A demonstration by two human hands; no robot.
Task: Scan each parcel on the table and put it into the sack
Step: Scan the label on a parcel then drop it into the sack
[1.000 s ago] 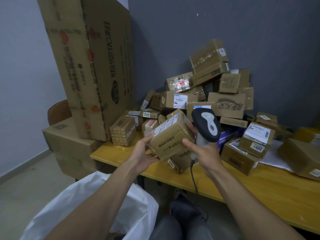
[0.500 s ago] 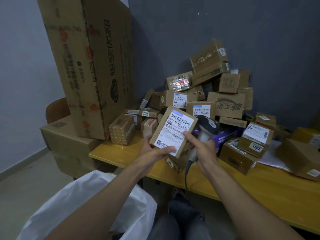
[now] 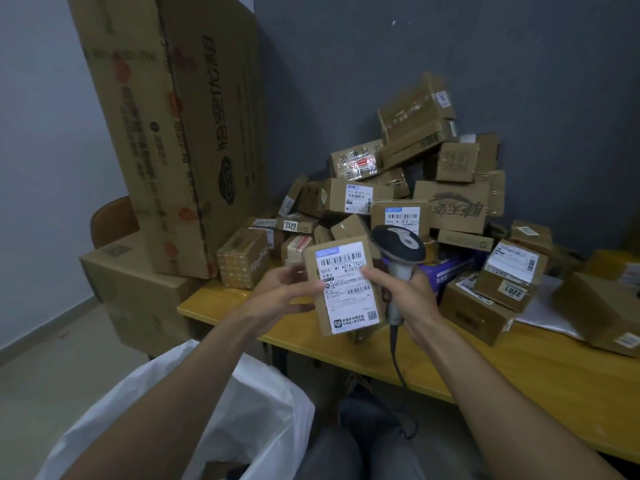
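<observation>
On the far left, a tall cardboard carton [image 3: 180,133] printed with dark lettering stands upright against a pale wall, resting on a wider brown box [image 3: 138,289] that sits on the floor. The rounded back of a wooden chair [image 3: 110,220] shows just behind them. At the bottom left, a white plastic sack [image 3: 249,420] gapes open on the floor beside the person's grey-trousered knees.

A yellow desk [image 3: 519,375] runs from the centre to the right edge. Over its near edge, the left hand [image 3: 280,289] grips the left side of a small brown parcel [image 3: 346,285], thumb on the front and fingers behind. The parcel is lifted clear of the desk, roughly upright and tilted slightly, its white shipping label with barcodes turned toward the camera. The right hand [image 3: 405,292] is wrapped around the grey handle of a barcode scanner [image 3: 398,251], and its thumb presses on the parcel's right edge, so both hands are closed and meet at the parcel. The scanner's dark head rises just beside the parcel's upper right corner, and its cable hangs down in front of the desk.

Behind the hands, a heap of cardboard parcels [image 3: 433,168] is piled against a dark grey wall, many carrying white labels. Farther right, more parcels lie on the desk, one bearing a sticker marked 2201 [image 3: 512,291].
</observation>
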